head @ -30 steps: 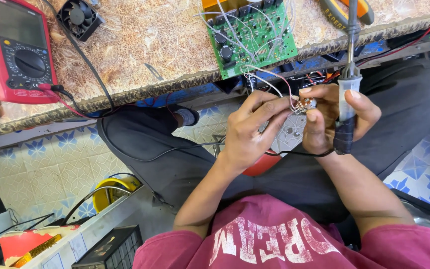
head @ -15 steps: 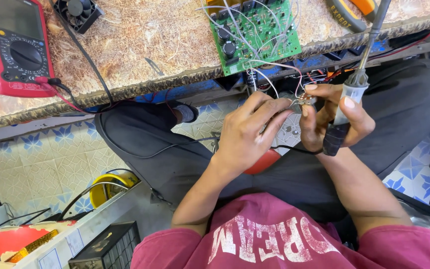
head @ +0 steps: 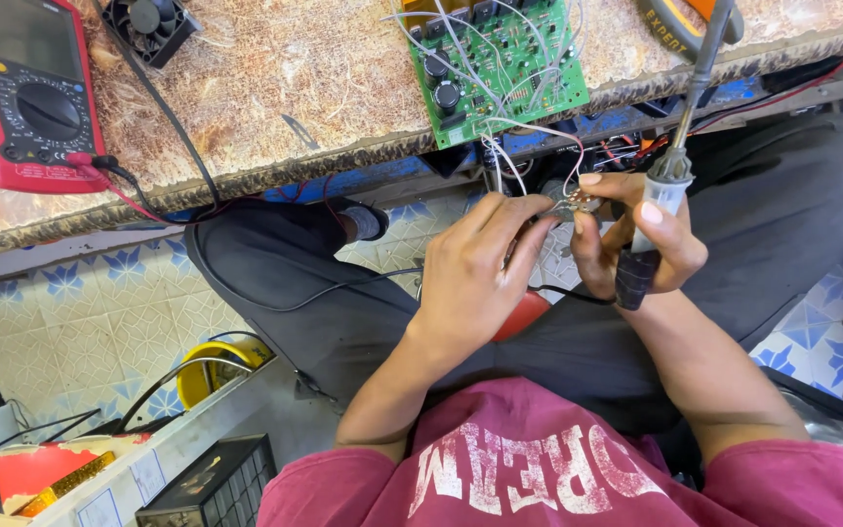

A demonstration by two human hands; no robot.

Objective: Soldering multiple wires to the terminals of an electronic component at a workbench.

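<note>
The small metal component [head: 570, 206] sat right between both hands, held out over the lap just below the edge of the worktop [head: 295, 88], with thin white wires [head: 529, 132] running up from it to the green circuit board [head: 500, 60]. It looked light and fiddly, probably fragile at its wire joints, so the edges of its body seemed the safest place to take it, not the leads. The left hand [head: 475, 278] had its grip pressed together, fingertips pinching the part from the left side. The right hand [head: 636, 239] did double duty: thumb and forefinger touched the part from the right, while the other fingers were curled shut on the soldering iron [head: 670, 176], its dark ribbed handle low in the palm and its slim metal shaft slanting up across the worktop edge.

The board was stiff and flat, studded with black cylindrical capacitors and looped over with more pale wire. The worktop under it was rough, mottled brown with a worn, chipped edge. Well off to the left lay a red multimeter [head: 21, 93] with a round dial, its leads trailing down, and a small black fan [head: 153, 24] near it. Below, dark trousers, a maroon shirt, and a patterned tiled floor [head: 80, 312].
</note>
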